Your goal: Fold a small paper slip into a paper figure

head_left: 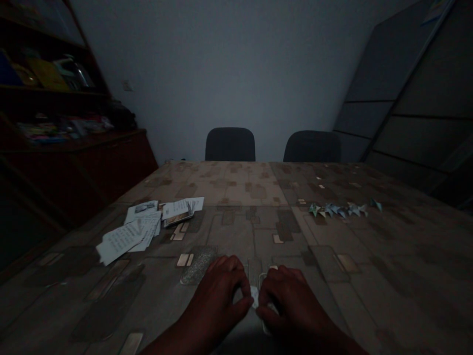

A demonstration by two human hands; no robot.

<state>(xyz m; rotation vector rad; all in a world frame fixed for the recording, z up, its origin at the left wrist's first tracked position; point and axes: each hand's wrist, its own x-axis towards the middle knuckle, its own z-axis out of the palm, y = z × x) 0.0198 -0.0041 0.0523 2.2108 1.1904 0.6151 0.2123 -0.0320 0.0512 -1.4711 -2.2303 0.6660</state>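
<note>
1. The left hand (221,293) and right hand (293,301) have their fingers pinched on a small paper (254,297) from opposite sides (mostly hidden).
2. The paper lies at the tabletop (240,222) near edge, where resting hands likely steady it.
3. Sheets (138,229) lie toward the left edge.

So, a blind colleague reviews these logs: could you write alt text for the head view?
The left hand and right hand pinch a small white paper on a patterned table. Loose papers lie at left, a row of folded paper figures at right, two chairs beyond.
</note>
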